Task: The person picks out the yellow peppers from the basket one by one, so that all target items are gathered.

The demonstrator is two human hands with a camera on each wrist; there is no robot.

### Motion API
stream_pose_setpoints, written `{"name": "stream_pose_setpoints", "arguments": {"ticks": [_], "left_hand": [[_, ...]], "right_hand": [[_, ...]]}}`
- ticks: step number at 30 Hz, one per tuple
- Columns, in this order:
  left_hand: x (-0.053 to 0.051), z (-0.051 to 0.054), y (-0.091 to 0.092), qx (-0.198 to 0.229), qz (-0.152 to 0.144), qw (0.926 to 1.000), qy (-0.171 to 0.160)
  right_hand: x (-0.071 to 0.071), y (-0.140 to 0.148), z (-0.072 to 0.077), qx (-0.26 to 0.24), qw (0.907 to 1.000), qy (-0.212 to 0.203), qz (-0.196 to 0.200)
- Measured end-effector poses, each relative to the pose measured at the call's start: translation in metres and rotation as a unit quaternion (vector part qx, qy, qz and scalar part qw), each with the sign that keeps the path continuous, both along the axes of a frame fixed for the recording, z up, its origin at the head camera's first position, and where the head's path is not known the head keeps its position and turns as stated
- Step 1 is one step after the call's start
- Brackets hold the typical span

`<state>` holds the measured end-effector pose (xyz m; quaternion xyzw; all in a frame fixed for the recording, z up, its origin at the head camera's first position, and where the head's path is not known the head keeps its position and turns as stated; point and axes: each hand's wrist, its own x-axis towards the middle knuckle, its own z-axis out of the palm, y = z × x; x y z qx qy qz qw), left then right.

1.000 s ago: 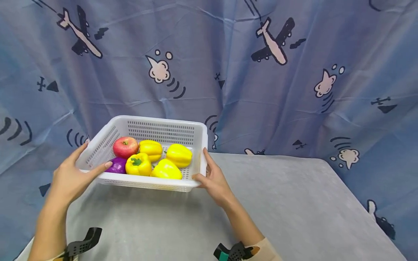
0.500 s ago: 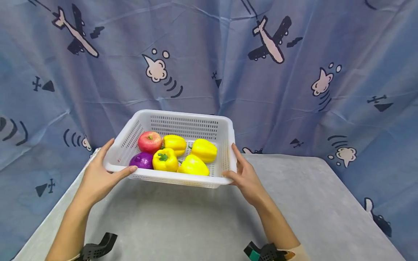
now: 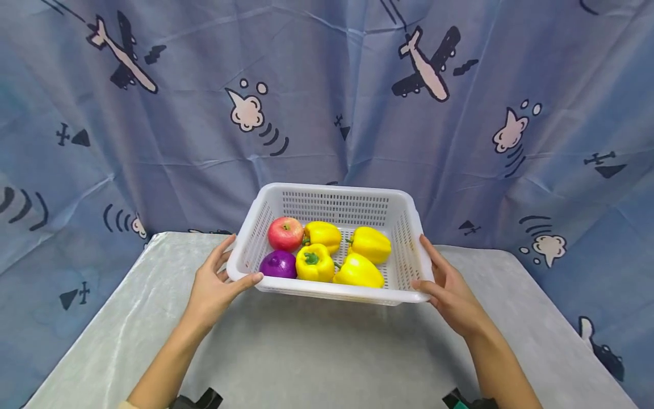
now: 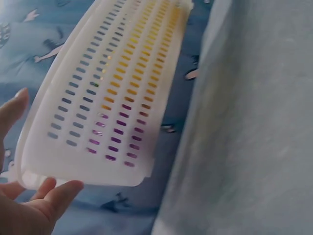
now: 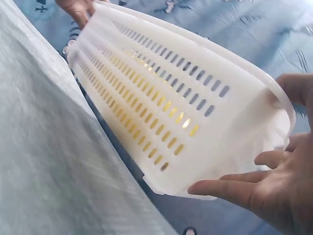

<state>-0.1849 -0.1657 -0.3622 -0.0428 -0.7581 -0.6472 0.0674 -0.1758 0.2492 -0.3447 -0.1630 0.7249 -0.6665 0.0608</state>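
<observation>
A white perforated basket (image 3: 332, 291) hangs above the table, held at both ends. Inside lie a red apple (image 3: 285, 233), a purple round item (image 3: 278, 264) and several yellow peppers (image 3: 314, 263). My left hand (image 3: 211, 292) grips the left end, thumb on the rim; the left wrist view shows the hand (image 4: 29, 205) with fingertips under the basket's corner. The right end is gripped by my right hand (image 3: 456, 295), its thumb over the near rim. In the right wrist view this hand's (image 5: 279, 186) fingers spread around the basket's end (image 5: 234, 142).
A grey-white cloth covers the table (image 3: 327, 358) below the basket. Behind it hangs a blue curtain (image 3: 317, 102) with printed planes and clouds. Black wrist mounts (image 3: 199, 399) show at the bottom edge.
Both hands have carried the basket from the left to the middle, its contents keeping their places. In the last half second it also came slightly lower in view.
</observation>
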Motion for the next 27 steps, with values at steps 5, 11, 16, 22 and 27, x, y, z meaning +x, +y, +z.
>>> {"name": "stream_pose_setpoints", "arguments": {"ticks": [5, 11, 16, 22, 27], "left_hand": [[-0.002, -0.012, 0.012, 0.003, 0.002, 1.0000, -0.001], [-0.006, -0.024, 0.018, 0.001, 0.003, 0.9999, -0.014], [-0.009, -0.037, 0.023, -0.001, 0.002, 0.9996, -0.027], [-0.009, -0.046, 0.029, 0.004, 0.007, 0.9996, -0.026], [-0.009, -0.050, 0.032, 0.004, 0.001, 0.9995, -0.031]], "right_hand": [[-0.006, 0.011, -0.013, -0.014, 0.9999, -0.004, 0.008], [-0.015, 0.017, -0.031, -0.030, 0.9993, -0.009, 0.020], [-0.020, 0.021, -0.047, -0.042, 0.9984, -0.024, 0.030], [-0.024, 0.026, -0.057, -0.034, 0.9984, -0.041, 0.018], [-0.027, 0.029, -0.063, -0.030, 0.9976, -0.063, 0.002]]}}
